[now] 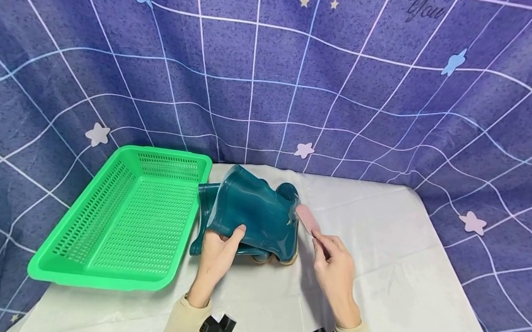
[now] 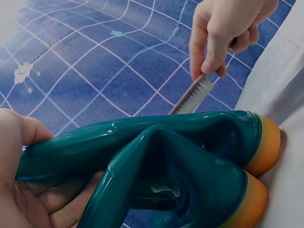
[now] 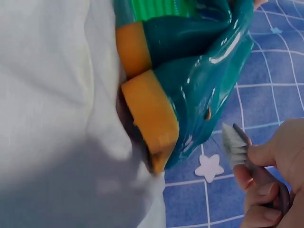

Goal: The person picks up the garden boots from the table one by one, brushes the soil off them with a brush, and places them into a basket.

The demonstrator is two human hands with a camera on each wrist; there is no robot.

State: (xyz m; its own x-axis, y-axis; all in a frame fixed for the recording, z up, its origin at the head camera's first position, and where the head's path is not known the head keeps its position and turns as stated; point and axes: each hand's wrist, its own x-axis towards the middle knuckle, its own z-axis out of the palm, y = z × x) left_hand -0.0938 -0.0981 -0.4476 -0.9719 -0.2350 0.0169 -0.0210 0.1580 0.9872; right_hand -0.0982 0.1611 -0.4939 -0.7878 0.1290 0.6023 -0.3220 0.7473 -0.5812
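Observation:
A pair of glossy teal rubber boots with orange soles lies on the white-covered table. My left hand (image 1: pixel 219 254) grips the upper rubber boot (image 1: pixel 255 209) by its shaft near the opening, thumb on top; the fingers are partly hidden in the head view. Beneath it, the other boot (image 1: pixel 206 195) is mostly covered. My right hand (image 1: pixel 335 266) pinches the handle of a pink brush (image 1: pixel 307 218) beside the upper boot's foot. White bristles (image 3: pixel 233 145) face the boot in the right wrist view, and a small brown spot (image 3: pixel 208 113) shows on the rubber there.
A green perforated plastic basket (image 1: pixel 170 275) stands left of the boots, close to them. White cloth (image 1: pixel 403 268) covers the table. Behind it hangs a blue curtain (image 1: pixel 268 88) with grid lines and stars.

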